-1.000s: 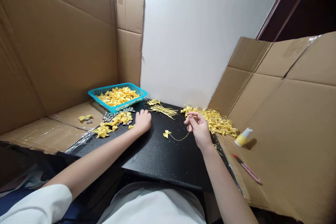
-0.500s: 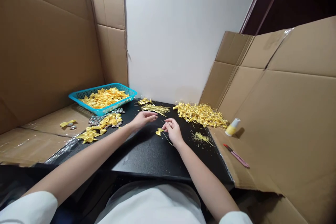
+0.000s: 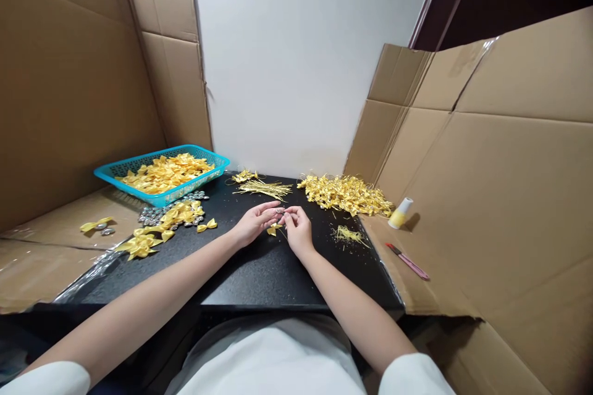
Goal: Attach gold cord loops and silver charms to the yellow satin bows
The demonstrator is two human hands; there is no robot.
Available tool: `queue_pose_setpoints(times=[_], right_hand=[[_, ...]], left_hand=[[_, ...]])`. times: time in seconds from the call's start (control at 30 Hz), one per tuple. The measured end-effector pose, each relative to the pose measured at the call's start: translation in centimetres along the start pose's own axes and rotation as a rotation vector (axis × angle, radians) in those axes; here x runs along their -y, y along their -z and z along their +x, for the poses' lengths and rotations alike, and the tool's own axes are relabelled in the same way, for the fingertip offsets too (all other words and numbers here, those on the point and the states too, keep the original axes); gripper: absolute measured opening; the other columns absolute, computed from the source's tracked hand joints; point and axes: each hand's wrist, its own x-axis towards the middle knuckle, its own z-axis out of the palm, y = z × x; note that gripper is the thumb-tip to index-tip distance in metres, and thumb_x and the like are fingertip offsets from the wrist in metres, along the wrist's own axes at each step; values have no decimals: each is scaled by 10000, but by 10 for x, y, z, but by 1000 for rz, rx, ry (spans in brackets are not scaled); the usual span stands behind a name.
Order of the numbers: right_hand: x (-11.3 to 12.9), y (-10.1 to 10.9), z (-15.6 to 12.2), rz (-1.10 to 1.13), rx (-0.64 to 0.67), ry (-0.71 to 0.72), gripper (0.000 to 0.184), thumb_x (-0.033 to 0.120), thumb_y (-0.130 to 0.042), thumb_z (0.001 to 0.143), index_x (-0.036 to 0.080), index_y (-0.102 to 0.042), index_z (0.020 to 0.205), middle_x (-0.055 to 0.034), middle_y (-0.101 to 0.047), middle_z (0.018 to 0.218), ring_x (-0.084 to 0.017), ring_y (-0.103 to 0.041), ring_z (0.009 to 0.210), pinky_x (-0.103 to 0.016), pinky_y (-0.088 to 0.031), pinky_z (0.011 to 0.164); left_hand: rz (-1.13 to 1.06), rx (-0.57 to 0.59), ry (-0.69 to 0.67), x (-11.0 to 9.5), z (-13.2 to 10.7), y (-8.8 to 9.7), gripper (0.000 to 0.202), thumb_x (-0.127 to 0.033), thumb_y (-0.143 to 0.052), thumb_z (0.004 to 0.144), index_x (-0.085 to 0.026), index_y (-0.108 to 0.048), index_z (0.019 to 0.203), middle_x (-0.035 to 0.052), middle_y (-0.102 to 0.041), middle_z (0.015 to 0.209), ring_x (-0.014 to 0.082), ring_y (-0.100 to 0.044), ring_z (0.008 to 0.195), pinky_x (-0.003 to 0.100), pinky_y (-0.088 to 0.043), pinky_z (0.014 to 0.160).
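Left hand is reaching in from the left to the centre of the frame, thumb and fingers held near one another at something tiny; whether they are really gripping it, I cannot tell. Just beside it, the right hand is pinching, apparently on a thin cord. Below the fingertips, at the frame's centre, a yellow bow is hanging or resting low over the black table.

The step in hand is seemingly fine two-handed work on the cord and some small piece — the piece itself is hiding among the fingers. Any next move is calling for a steady right pinch, a light left touch and enough slack to spare the bow a tug.

Around this, from the left: a stray bow is lying with beads on cardboard at far left; a blue basket, loaded with yellow bows, is standing at middle left; silver beads and loose bows are spreading in front. Cut cords are lying beyond the hands — a heap of yellow pieces is sitting right of centre. Scraps are lying below that, and a spool and cutter are resting on the cardboard farther right.
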Motion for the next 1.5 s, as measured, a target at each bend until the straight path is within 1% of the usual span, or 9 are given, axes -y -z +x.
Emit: queue_pose_setpoints(times=[0.2,0.5,0.67,0.8,1.1,1.2,1.33,1.43,1.5], right_hand=[[0,0,-1,-29,-17,0,101,311,-511,854,212,-531,845,16,-648,644,-153,-630,624,-274,-491,663],[1,0,-2,-43,-21,16,100,306,-515,850,210,-527,824,5,-659,649,-162,-645,633,-281,-502,676],[1,-1,-2,-36,-22,14,109,318,-524,839,212,-530,816,9,-663,647,-167,-661,641,-280,-515,672],[2,-1,-1,-27,-21,12,106,319,-528,836,214,-537,828,5,-668,666,-173,-666,652,-284,-517,670],[1,1,-3,9,54,-2,116,322,-539,840,219,-546,894,-2,-689,720,-172,-679,706,-283,-515,686],[-1,-1,-1,40,117,-21,170,343,-532,838,218,-561,948,-12,-706,760,-174,-699,752,-292,-538,718],[-6,-2,5,31,172,-55,239,396,-563,815,214,-580,970,-39,-726,848,-191,-715,818,-308,-557,732],[-11,2,8,-46,175,-89,209,395,-571,818,207,-609,901,-36,-718,776,-198,-708,740,-325,-551,696],[-14,7,8,-127,182,-100,148,351,-631,783,208,-637,818,-23,-699,692,-199,-680,671,-339,-534,681]], left_hand=[[-62,-18,8,1,0,-2,357,-150,-749,774,-134,-637,1112,106,-728,1082,104,-698,818,196,-556,781],[-75,-35,-17,5,2,-1,365,-175,-779,752,-139,-638,1086,99,-727,1091,92,-694,785,180,-560,745],[-57,-17,-33,5,2,-1,352,-188,-801,727,-135,-655,1043,106,-733,1074,97,-691,752,200,-562,752],[-21,12,-37,5,0,-4,416,-193,-852,650,-143,-668,1020,92,-744,1028,120,-696,777,221,-556,760],[181,41,-123,1,-2,-5,416,-446,-848,588,-130,-738,835,89,-743,835,200,-684,787,353,-536,813],[303,26,-212,-6,-2,-4,362,-448,-827,606,-149,-744,794,75,-728,820,197,-660,771,351,-521,791],[486,23,-358,-26,1,-8,305,-448,-813,603,-164,-726,674,93,-707,970,227,-634,911,321,-499,775],[626,47,-430,-47,5,-15,297,-449,-796,613,-164,-732,669,102,-708,958,229,-633,886,293,-481,679],[695,46,-485,-62,7,-21,300,-456,-773,638,-163,-724,678,99,-708,959,218,-635,857,282,-469,648]])
